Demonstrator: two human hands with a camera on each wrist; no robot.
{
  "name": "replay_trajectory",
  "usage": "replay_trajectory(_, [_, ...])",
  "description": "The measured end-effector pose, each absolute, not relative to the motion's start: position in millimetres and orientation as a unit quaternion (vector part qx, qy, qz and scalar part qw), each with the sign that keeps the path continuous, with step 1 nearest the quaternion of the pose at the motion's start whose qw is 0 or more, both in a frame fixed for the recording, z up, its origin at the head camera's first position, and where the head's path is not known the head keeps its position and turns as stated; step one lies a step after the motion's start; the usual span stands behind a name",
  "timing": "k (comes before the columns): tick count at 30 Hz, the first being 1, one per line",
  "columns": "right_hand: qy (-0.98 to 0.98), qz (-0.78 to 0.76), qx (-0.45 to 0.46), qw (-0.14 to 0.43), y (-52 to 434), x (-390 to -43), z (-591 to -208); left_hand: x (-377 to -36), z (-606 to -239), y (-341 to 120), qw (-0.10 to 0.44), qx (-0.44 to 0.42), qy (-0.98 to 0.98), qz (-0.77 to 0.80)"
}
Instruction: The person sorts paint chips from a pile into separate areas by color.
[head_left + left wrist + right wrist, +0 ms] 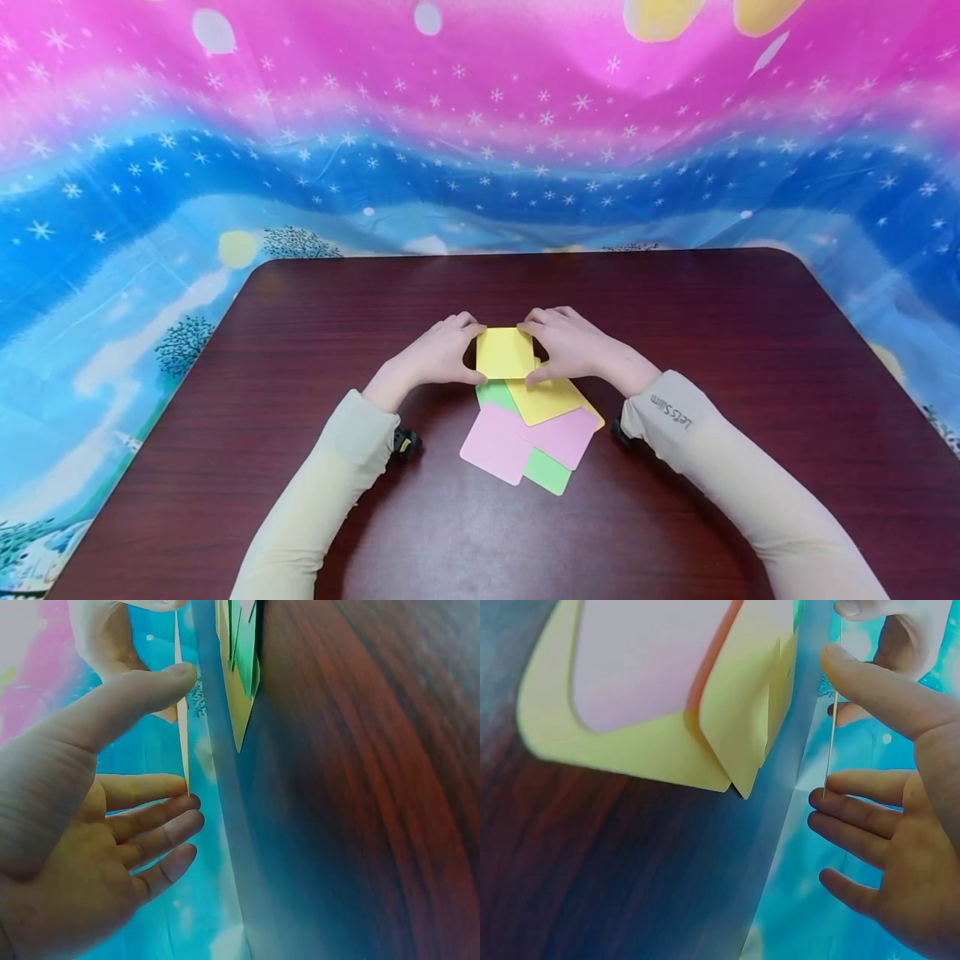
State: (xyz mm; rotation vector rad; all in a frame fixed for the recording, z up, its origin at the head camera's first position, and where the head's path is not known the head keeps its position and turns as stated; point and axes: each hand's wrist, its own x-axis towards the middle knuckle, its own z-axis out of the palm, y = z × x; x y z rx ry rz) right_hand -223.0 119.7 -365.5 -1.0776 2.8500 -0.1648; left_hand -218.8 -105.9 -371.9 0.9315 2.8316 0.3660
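Note:
Both hands hold one yellow card (506, 353) above a loose pile, one at each side edge. My left hand (447, 350) grips its left edge between thumb and fingers, and my right hand (570, 346) grips the right edge the same way. In both wrist views the card appears edge-on as a thin strip. Beneath it lie overlapping cards: a yellow card (546, 402), a pink card (496, 444) at the left, another pink card (562, 436), and a green card (548, 472) at the near end. Part of the pile is hidden behind the held card.
The dark brown wooden table (300, 308) stretches out on every side of the pile. A printed cloth (480, 150) in pink and blue hangs behind it and along the sides. Each wrist wears a small black device (406, 444).

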Motion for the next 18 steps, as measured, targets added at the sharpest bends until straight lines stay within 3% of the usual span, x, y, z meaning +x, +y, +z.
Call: replay_trajectory(18, [0.935,-0.04,-0.346,0.064,105,-243,-370,-234,-376,-119,0.062,0.284,0.947,0.137])
